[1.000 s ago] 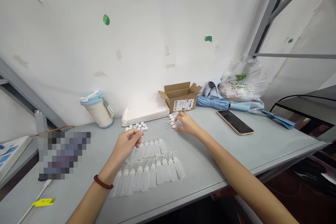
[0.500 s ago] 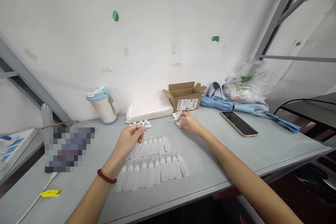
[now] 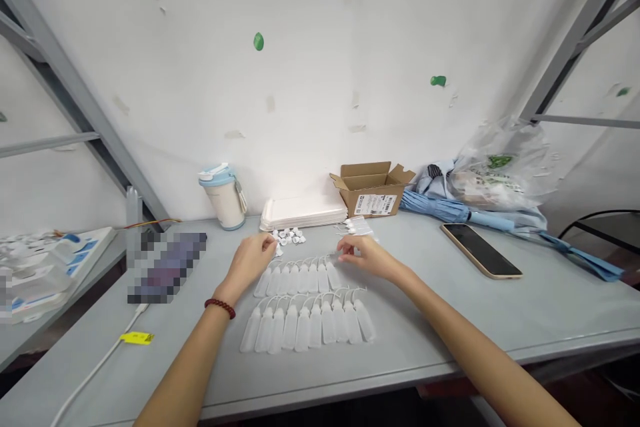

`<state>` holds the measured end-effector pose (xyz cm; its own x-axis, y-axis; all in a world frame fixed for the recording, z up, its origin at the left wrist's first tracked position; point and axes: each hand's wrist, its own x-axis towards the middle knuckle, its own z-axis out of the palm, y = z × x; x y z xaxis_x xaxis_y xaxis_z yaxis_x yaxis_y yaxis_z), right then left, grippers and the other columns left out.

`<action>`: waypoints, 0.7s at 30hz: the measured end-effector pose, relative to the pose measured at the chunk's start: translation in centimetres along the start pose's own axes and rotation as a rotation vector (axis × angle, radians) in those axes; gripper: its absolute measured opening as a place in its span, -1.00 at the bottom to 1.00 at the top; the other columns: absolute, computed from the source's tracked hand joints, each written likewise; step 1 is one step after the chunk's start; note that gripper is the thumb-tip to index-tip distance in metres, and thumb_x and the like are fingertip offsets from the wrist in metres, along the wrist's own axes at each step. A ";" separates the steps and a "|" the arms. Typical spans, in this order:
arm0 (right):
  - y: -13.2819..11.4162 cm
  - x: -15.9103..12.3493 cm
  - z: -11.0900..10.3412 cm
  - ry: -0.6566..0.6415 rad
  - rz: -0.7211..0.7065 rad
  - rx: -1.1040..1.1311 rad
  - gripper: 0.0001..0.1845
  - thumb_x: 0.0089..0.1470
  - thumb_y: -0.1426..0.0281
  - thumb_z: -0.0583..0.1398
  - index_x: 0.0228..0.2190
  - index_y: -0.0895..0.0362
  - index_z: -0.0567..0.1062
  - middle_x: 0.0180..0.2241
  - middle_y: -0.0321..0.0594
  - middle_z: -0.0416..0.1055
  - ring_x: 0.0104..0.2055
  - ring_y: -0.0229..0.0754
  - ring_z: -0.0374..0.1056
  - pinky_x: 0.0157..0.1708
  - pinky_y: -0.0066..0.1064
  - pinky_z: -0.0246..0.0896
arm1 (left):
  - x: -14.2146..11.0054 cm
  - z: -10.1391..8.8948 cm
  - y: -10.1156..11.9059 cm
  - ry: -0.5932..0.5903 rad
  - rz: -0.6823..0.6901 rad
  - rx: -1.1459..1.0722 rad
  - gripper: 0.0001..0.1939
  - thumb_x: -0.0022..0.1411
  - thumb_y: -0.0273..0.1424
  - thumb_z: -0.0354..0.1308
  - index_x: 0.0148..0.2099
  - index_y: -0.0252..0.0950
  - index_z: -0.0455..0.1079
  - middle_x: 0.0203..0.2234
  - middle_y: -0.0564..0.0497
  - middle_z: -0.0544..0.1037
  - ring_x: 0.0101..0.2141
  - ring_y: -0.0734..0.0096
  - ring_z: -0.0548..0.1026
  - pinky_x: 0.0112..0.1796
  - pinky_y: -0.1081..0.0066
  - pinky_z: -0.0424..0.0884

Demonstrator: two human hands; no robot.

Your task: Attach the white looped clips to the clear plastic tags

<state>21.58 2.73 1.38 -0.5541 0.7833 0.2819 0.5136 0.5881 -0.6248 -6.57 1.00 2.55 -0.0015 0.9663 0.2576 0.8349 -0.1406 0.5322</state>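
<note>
My left hand (image 3: pixel 253 257) is closed in a pinch beside a small pile of white caps (image 3: pixel 291 236); its fingertips hide whatever they may hold. Over the right end of the back row of translucent squeeze bottles (image 3: pixel 300 278), my right hand (image 3: pixel 366 255) has its fingers curled together, with a pale bit at the tips too small to make out. A longer front row of similar bottles (image 3: pixel 303 328) lies nearer me, thin nozzles pointing away. Behind my right hand lie a few more bottles (image 3: pixel 361 225), partly covered by it.
At the back stand a tumbler (image 3: pixel 223 200), a stack of white trays (image 3: pixel 303 212) and an open cardboard box (image 3: pixel 373 195). A phone (image 3: pixel 480 250), a blue umbrella (image 3: pixel 435 205) and a plastic bag (image 3: pixel 500 163) are on the right. A white cable (image 3: pixel 97 370) runs along the left.
My right hand has drawn back from the bottles by the box toward the back row. My left hand stays pinched near the caps. The camera view has swung left.
</note>
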 end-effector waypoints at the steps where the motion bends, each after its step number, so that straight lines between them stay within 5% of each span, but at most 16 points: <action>1: -0.5 -0.1 0.2 -0.028 0.008 0.022 -0.91 0.00 0.42 0.19 -0.39 0.17 0.47 -0.46 -0.25 0.42 -0.41 -0.25 0.30 -0.38 -0.43 0.16 | 0.0 0.1 -0.2 -0.029 0.034 0.051 -0.78 0.07 -0.34 -0.03 -0.39 -0.28 0.43 -0.51 0.00 0.52 -0.44 0.31 0.43 -0.39 0.42 0.25; 10: -2.0 -0.3 0.7 -0.107 0.019 0.074 -0.95 -0.07 0.45 0.21 -0.51 0.18 0.48 -0.50 -0.28 0.41 -0.45 -0.30 0.24 -0.42 -0.49 0.14 | 0.1 1.1 -0.9 -0.143 0.154 0.121 -0.76 0.09 -0.40 -0.03 -0.32 -0.27 0.47 -0.36 -0.07 0.54 -0.31 0.23 0.45 -0.28 0.36 0.28; 21: -2.3 -0.4 1.0 -0.202 0.013 0.109 -0.84 -0.05 0.37 0.22 -0.40 0.17 0.55 -0.51 -0.28 0.39 -0.48 -0.31 0.21 -0.46 -0.51 0.09 | 0.2 1.7 -1.0 -0.056 0.162 0.101 -0.72 0.13 -0.42 -0.04 -0.23 -0.29 0.48 -0.33 -0.09 0.53 -0.30 0.24 0.45 -0.26 0.36 0.29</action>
<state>20.02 0.85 1.98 -0.6734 0.7281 0.1281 0.4541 0.5441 -0.7055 -6.48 1.71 0.70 0.1661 0.9437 0.2862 0.8724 -0.2759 0.4034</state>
